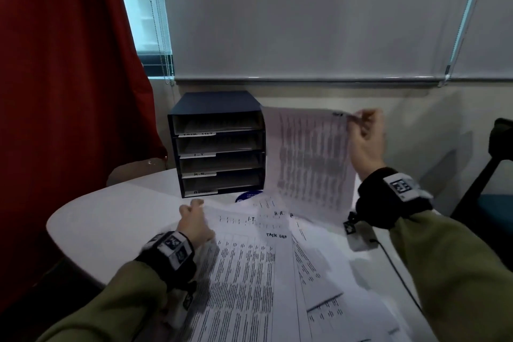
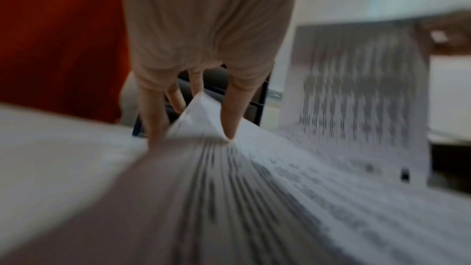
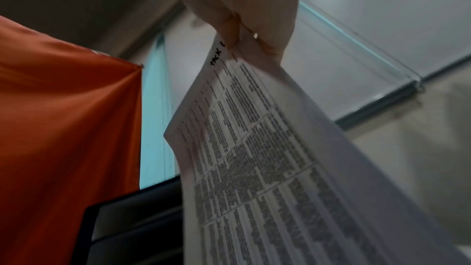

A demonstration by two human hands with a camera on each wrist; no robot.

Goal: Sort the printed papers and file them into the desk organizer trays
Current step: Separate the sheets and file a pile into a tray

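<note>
A dark blue desk organizer (image 1: 216, 144) with several labelled trays stands at the back of the white table (image 1: 111, 216). Printed papers (image 1: 249, 272) lie fanned out in front of it, headed I.T., H.R. and Task List. My right hand (image 1: 363, 136) pinches the top corner of one printed sheet (image 1: 311, 164) and holds it upright beside the organizer; the same sheet (image 3: 254, 158) hangs from my fingers in the right wrist view. My left hand (image 1: 194, 219) rests at the left edge of the spread, its thumb (image 2: 231, 112) on top of a lifted paper corner (image 2: 201, 112) and fingers beneath.
A red curtain (image 1: 69, 91) hangs at the left. A lowered grey blind (image 1: 305, 14) covers the window behind the table. A dark chair (image 1: 494, 164) stands at the right. A black cable (image 1: 394, 266) runs across the table's right side, and a blue round sticker (image 1: 248, 196) lies below the organizer.
</note>
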